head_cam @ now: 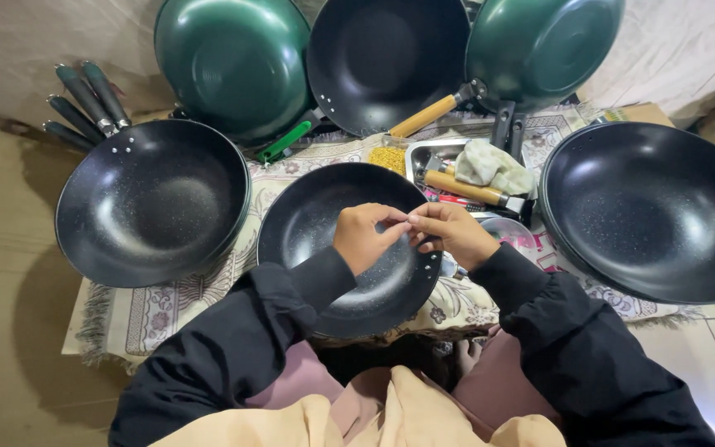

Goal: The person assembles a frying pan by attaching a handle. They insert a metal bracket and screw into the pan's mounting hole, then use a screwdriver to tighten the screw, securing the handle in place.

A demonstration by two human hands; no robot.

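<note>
Handle-less black pan: left hand and right hand pinch something tiny together above it, wooden handle not yet attached.

A patterned mat on the floor carries black woks and a steel tray.

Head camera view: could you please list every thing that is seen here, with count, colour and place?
speckled pans: three, black; left, middle under the hands, right.
leaning pans: three at the back, two green and one black between them.
loose handles: about four, dark grey, far left.
wooden handle: one, tan, in the tray.
metal tray: one, silver, behind the middle pan.
cloth rag: one, pale, on the tray.
floral mat: one, cream, under the pans.
left hand: over the middle pan, fingertips meeting the other hand.
right hand: pinching something too small to tell.
</note>
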